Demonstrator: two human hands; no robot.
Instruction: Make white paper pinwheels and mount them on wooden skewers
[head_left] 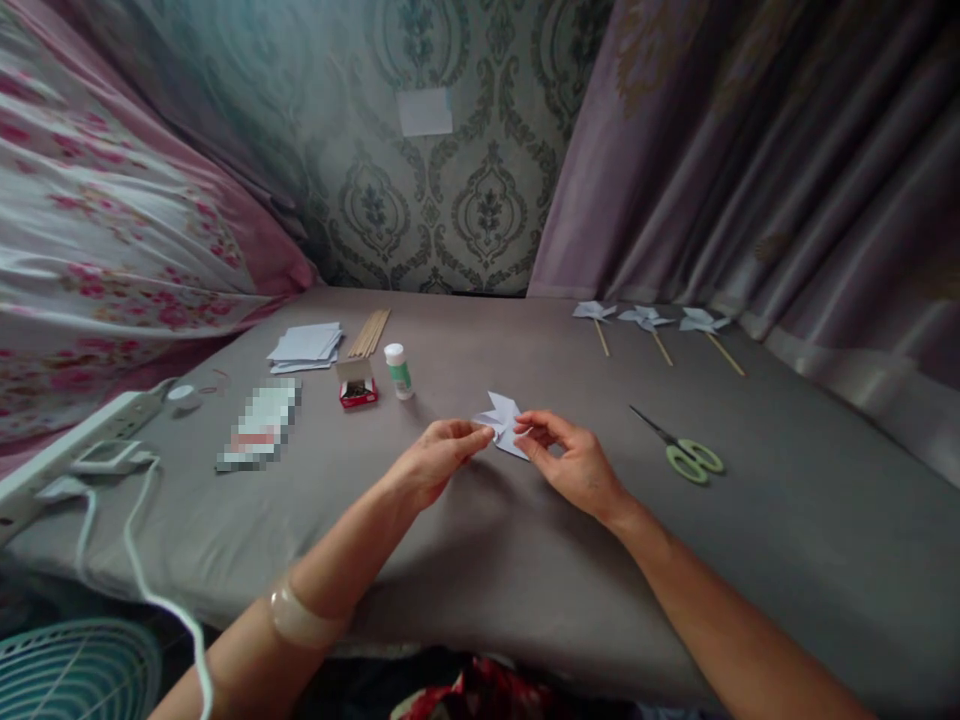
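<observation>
Between my hands, just above the grey covered surface, is a white paper pinwheel with folded, pointed blades and no stick visible on it. My left hand pinches its left side between thumb and fingers. On the other side my right hand has its thumb and fingertips closed on the paper's right edge. Green-handled scissors lie to the right of my right hand, blades pointing away to the left. A small white bottle with a green label stands beyond my left hand, beside an opened red box with small dark pieces inside.
Three finished pinwheels on sticks lie at the far right. A stack of white paper and several wooden sticks are at the back left. A power strip with white cables runs along the left edge, near a blurred packet.
</observation>
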